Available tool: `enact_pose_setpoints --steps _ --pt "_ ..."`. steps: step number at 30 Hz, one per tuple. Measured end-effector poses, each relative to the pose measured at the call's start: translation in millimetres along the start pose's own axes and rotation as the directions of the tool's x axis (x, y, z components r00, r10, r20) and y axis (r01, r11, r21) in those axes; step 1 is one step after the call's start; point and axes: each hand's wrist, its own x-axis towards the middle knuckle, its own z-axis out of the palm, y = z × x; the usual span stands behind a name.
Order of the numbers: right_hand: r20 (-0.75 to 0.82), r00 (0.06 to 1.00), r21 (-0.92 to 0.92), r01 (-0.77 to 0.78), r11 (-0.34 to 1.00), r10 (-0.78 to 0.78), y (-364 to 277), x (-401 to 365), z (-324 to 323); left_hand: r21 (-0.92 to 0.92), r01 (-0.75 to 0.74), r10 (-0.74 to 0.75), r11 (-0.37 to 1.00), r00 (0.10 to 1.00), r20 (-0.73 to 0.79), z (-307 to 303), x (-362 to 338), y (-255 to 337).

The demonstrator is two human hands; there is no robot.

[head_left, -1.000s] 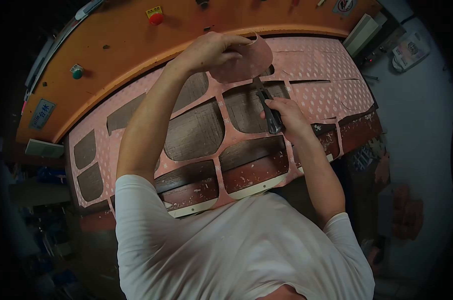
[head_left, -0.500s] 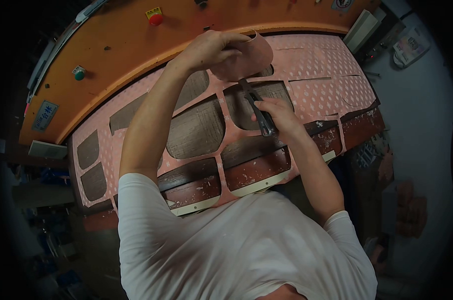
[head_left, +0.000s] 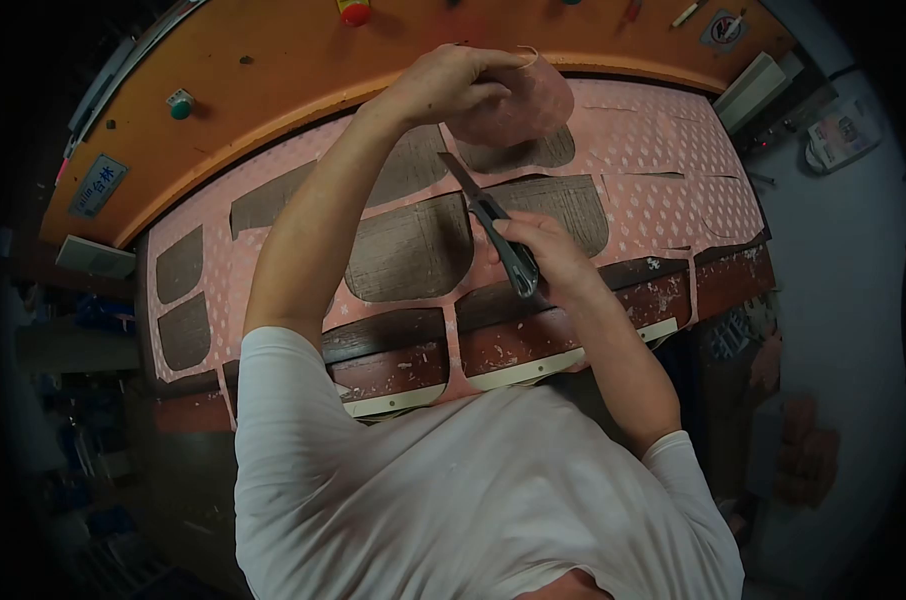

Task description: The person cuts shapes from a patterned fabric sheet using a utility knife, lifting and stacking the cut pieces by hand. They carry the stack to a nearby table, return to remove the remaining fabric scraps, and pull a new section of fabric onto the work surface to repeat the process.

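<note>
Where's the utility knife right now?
Head view, near centre: utility knife in the right hand, above the cut pink sheet, nearer the person than the pink cutout in the left hand.

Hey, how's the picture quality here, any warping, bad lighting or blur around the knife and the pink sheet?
Head view: wide-lens warping seems to bow the orange panel; lighting is dim, corners nearly black; clutter at lower left is murky; the knife has a readable outline; the pattern on the pink sheet shows, without strong glare.
</note>
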Motion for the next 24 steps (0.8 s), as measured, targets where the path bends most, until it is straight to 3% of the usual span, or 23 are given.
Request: enact_pose_setpoints --steps 4,5,9,11,12,14,16,18,19,22,24 --pt "0.039 0.999 -0.248 0.005 0.969 0.005 21 -9 5 -0.117 0.025 -0.039 0.993 0.992 -0.121 -18 -18 10" --pt "0.004 1.000 -0.224 -0.027 0.974 0.029 19 -13 6 -0.135 0.000 -0.024 0.991 0.984 -0.178 -23 -26 3" --pt "-0.148 0.989 -0.226 -0.008 0.974 -0.027 20 -24 -12 -0.232 0.242 -0.300 0.942 0.918 -0.260 -62 -133 -3" --pt "-0.185 0.980 -0.214 0.036 0.976 -0.077 15 -30 -18 -0.279 0.325 -0.403 0.904 0.867 -0.294 -83 -184 8" --pt "-0.187 0.980 -0.218 0.030 0.976 -0.072 15 -30 -27 -0.436 0.377 -0.528 0.817 0.794 -0.303 -86 -215 20" --pt "-0.200 0.977 -0.223 0.026 0.974 -0.072 13 -32 -32 -0.505 0.528 -0.706 0.683 0.653 -0.274 -86 -297 9" --pt "-0.170 0.984 -0.211 0.025 0.977 -0.062 16 -27 -36 -0.140 0.893 -0.873 0.427 0.367 -0.321 -72 -387 -11" --pt "-0.142 0.988 -0.205 0.022 0.978 -0.052 18 -21 -29 -0.195 0.903 -0.893 0.382 0.307 -0.330 -61 -438 -12" --pt "-0.112 0.992 -0.216 0.026 0.976 -0.051 20 -18 -25 -0.110 0.932 -0.880 0.344 0.279 -0.383 -62 -447 -8" --pt "-0.032 0.999 -0.249 0.027 0.968 -0.036 24 -13 -14 -0.048 0.963 -0.905 0.264 0.231 -0.357 -68 -446 -2" --pt "-0.003 0.999 -0.250 0.033 0.968 -0.035 28 -13 -5 0.121 0.963 -0.847 0.241 0.269 -0.459 -65 -442 4"
